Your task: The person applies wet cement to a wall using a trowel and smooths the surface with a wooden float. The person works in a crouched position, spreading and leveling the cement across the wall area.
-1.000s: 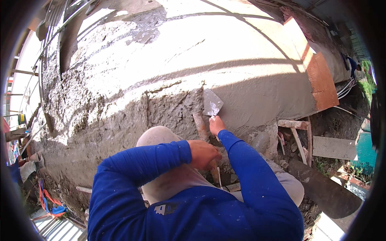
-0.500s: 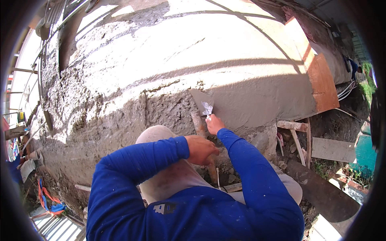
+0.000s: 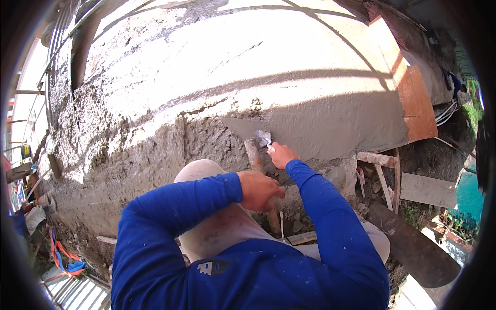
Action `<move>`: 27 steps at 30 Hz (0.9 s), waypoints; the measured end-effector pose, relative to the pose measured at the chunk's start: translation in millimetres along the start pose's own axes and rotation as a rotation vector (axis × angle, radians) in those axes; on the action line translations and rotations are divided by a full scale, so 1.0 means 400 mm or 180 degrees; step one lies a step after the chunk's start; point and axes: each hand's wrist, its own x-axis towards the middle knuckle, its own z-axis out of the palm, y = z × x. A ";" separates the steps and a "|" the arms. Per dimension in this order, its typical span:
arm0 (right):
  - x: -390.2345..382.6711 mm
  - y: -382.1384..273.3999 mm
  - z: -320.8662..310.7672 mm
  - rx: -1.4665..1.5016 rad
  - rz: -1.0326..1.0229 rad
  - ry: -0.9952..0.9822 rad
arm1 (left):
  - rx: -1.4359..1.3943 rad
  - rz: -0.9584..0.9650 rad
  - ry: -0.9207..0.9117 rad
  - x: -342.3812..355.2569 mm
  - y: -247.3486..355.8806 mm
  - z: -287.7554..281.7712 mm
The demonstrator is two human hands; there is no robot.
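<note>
My right hand [image 3: 283,155] is closed around the handle of a trowel [image 3: 262,138]. The grey blade is hard to pick out against the wet mortar, apart from a bright patch by the handle. It lies at the border between smooth mortar [image 3: 330,124] on the right and rough mortar [image 3: 214,137] on the left. In front of my bent knee [image 3: 201,169], my left hand [image 3: 260,191] has its fingers curled; what they hold, if anything, is hidden. A rusty, mortar-stained pipe or stake [image 3: 253,155] rises behind that hand.
An orange-brown board [image 3: 417,106] leans on the wall at right. Below it stand a wooden frame [image 3: 376,161], a grey plank [image 3: 429,191] and a dark curved sheet [image 3: 411,248]. Orange and blue straps [image 3: 72,266] lie lower left. Another person [image 3: 455,85] is far right.
My right hand has moved slightly right and down, and the trowel blade has tilted flatter against the wall, baring the pipe's top. My left hand stays nearly still.
</note>
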 end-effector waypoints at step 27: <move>0.016 0.181 -0.643 -0.1478 -0.0918 0.0657 | -0.0299 -0.2172 0.2022 -0.232 0.007 -0.040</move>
